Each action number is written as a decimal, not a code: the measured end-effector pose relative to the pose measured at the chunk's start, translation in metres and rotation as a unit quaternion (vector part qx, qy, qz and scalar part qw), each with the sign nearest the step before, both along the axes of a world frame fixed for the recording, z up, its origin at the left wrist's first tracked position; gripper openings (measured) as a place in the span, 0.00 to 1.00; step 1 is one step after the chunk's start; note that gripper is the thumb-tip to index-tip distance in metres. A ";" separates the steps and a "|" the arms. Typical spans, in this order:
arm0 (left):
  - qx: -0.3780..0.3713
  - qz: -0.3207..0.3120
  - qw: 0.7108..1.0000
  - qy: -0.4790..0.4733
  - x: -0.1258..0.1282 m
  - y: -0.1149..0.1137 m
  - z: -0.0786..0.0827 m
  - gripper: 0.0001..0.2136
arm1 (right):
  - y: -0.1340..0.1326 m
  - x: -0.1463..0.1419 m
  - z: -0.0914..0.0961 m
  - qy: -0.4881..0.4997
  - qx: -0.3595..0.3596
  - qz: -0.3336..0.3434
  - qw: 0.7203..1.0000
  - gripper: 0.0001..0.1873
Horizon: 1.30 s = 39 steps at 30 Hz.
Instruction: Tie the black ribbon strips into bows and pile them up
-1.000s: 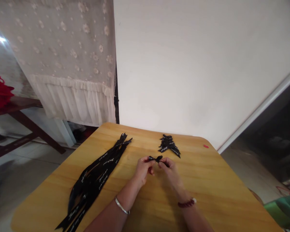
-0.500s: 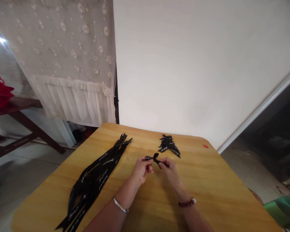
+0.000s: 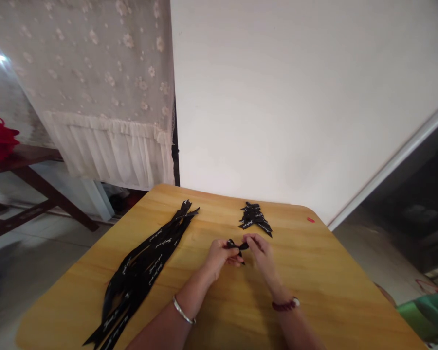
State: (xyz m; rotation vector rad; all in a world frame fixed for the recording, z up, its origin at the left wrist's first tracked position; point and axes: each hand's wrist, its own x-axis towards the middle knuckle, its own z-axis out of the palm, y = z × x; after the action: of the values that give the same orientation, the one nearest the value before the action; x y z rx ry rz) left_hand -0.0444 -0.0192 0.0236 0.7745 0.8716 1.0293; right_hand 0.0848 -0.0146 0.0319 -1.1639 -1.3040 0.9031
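A short black ribbon piece with white lettering [image 3: 237, 246] is pinched between both my hands over the middle of the wooden table [image 3: 321, 277]. My left hand [image 3: 221, 255] grips its left end with closed fingers. The fingers of my right hand [image 3: 260, 249] are closed on its right end. The ribbon looks folded into a small loop or knot between my fingertips. A silver bangle circles my left wrist and a dark red bead bracelet my right.
A long bundle of black ribbon strips [image 3: 146, 267] lies diagonally on the table's left side. A small pile of black ribbon pieces [image 3: 254, 218] sits just beyond my hands. A tiny red bit [image 3: 310, 219] lies near the far right edge. The wall stands behind the table.
Both hands have drawn closer together and the ribbon piece has been bunched up between the fingertips. My right hand has shifted slightly forward and up.
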 end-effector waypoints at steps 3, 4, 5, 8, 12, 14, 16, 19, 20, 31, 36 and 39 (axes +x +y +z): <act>0.023 -0.065 0.997 0.044 0.002 -0.003 0.000 0.05 | -0.005 -0.004 0.008 -0.012 -0.019 0.063 0.998 0.15; 0.027 -0.081 0.995 0.058 0.002 -0.004 0.000 0.05 | -0.007 -0.005 0.009 -0.017 -0.027 0.086 0.996 0.15; 0.032 -0.094 0.993 0.070 0.002 -0.004 0.000 0.04 | -0.009 -0.006 0.010 -0.022 -0.034 0.112 0.993 0.14; 0.044 -0.112 0.989 0.091 0.002 -0.004 0.000 0.04 | -0.012 -0.008 0.011 -0.030 -0.047 0.171 0.984 0.08; 0.044 -0.123 0.987 0.094 0.002 -0.003 -0.002 0.06 | -0.010 -0.007 0.009 -0.032 -0.048 0.160 0.986 0.02; 0.045 -0.124 0.987 0.091 0.001 -0.003 -0.002 0.06 | -0.009 -0.006 0.009 -0.023 -0.043 0.145 0.988 0.02; 0.043 -0.124 0.987 0.091 0.001 -0.003 -0.001 0.05 | -0.009 -0.005 0.008 -0.005 -0.047 0.142 0.989 0.03; 0.038 -0.130 0.986 0.095 0.001 -0.003 0.001 0.05 | -0.010 -0.006 0.007 0.032 -0.063 0.147 0.987 0.04; 0.037 -0.131 0.986 0.096 0.001 -0.004 0.001 0.05 | -0.010 -0.006 0.006 0.045 -0.067 0.149 0.985 0.05; 0.035 -0.093 0.994 0.047 0.002 -0.002 -0.001 0.06 | -0.009 -0.016 -0.003 0.123 -0.088 0.077 0.986 0.11; 0.002 0.031 0.999 -0.044 0.000 0.003 -0.004 0.09 | -0.006 -0.009 -0.001 0.157 -0.146 0.021 0.977 0.18; -0.007 0.060 0.997 -0.052 0.001 0.004 -0.003 0.10 | -0.005 -0.008 -0.003 0.144 -0.159 0.005 0.977 0.20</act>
State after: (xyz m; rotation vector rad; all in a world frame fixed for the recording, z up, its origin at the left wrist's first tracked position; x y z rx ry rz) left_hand -0.0433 -0.0154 0.0202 0.6563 0.8424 1.1574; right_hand 0.0770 -0.0195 0.0284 -1.2147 -0.9528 1.2717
